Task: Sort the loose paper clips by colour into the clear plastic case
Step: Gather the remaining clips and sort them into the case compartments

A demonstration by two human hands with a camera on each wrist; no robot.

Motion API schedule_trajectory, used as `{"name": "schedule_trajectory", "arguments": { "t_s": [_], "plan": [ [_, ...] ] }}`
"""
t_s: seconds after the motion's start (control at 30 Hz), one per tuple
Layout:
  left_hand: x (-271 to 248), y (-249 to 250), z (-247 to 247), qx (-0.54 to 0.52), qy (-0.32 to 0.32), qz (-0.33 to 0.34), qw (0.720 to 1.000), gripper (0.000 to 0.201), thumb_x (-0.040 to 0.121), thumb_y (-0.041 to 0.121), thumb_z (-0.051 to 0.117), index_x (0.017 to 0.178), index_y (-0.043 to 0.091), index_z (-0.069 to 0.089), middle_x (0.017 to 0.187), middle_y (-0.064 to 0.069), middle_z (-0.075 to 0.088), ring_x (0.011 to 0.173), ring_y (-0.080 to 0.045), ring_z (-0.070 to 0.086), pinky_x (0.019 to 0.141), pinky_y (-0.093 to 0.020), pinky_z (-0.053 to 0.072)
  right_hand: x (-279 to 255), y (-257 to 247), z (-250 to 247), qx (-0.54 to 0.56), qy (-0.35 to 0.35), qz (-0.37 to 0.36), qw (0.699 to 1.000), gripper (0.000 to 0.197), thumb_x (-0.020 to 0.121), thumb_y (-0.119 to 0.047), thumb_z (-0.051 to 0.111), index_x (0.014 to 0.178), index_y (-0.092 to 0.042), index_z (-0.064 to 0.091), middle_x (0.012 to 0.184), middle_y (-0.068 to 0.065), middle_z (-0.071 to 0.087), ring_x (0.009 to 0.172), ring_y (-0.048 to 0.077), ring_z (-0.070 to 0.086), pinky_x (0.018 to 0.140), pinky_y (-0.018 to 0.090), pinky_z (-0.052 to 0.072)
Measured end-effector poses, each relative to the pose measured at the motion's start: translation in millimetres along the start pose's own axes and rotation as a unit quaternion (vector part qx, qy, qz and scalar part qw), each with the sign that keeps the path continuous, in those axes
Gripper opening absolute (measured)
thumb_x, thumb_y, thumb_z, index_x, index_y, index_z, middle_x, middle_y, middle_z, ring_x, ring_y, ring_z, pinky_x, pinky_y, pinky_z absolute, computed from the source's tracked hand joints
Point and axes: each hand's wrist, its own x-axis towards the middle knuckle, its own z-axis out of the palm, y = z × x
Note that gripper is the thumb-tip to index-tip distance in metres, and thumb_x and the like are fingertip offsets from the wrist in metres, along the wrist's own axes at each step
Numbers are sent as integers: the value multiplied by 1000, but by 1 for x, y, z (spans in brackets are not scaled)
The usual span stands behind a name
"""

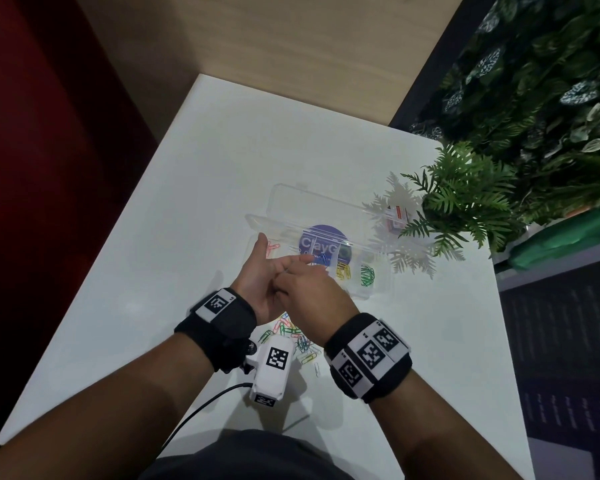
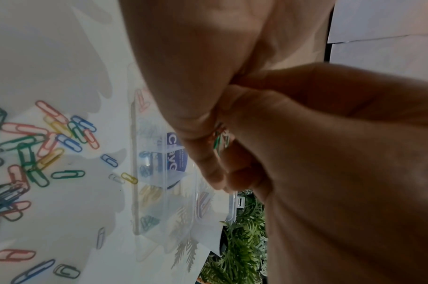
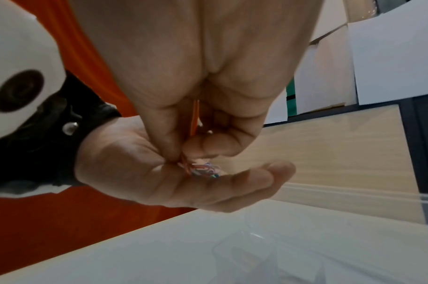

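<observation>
My left hand (image 1: 272,268) is held palm up above the table, fingers nearly straight, with a small bunch of mixed paper clips (image 3: 204,170) lying in it. The right hand (image 1: 286,273) reaches into that palm, and its thumb and forefinger pinch a reddish clip (image 3: 185,164) from the bunch. Just beyond the hands the clear plastic case (image 1: 378,292) lies open. Its compartments hold pink clips (image 1: 273,247), blue clips (image 1: 321,259), yellow clips (image 1: 343,270) and green clips (image 1: 367,275). A loose pile of coloured clips (image 2: 37,149) lies on the table under my wrists.
The white table (image 1: 194,209) ends at a wooden wall behind and a red panel on the left. A potted fern (image 1: 461,195) stands at the right edge near the case, with a small box (image 1: 397,216) beside it. A cable (image 1: 201,407) trails from my left wrist camera.
</observation>
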Motion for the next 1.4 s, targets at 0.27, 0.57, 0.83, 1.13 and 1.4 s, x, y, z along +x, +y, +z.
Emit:
{"name": "schedule_trajectory", "arguments": {
  "t_s": [0.27,0.57,0.83,1.13,1.4],
  "plan": [
    [-4,-1,-14,-64,-11,22,998,83,93,67,21,113,-5,58,95,-21,66,79,-31,70,74,-37,60,7,15,-25,337,138,140,921,11,86,-8,60,82,-16,66,71,-6,64,58,-1,57,58,14,47],
    [-6,12,-65,-134,55,54,988,77,95,63,25,103,-5,59,95,-25,69,88,-39,70,80,-47,55,66,46,-16,334,110,225,909,10,88,-7,57,80,-12,61,67,1,60,49,8,53,41,14,40],
    [-10,22,-76,-160,51,60,984,76,95,62,26,106,-6,58,109,-28,66,99,-41,67,84,-47,54,115,40,13,222,28,224,949,10,88,-15,59,82,-20,64,88,4,71,80,23,68,69,28,52],
    [1,26,-64,-135,1,59,989,84,93,67,20,114,-3,60,104,-21,66,91,-33,67,87,-41,54,75,1,-19,115,18,46,992,16,86,-15,58,97,-16,70,93,4,64,84,17,57,73,29,44],
    [7,17,-54,-119,-53,40,991,92,90,71,17,110,-3,69,95,-10,49,81,-21,49,74,-28,51,51,0,-2,50,-43,34,997,25,86,-7,51,105,-18,64,99,6,57,92,23,56,74,34,48]
  ]
}}
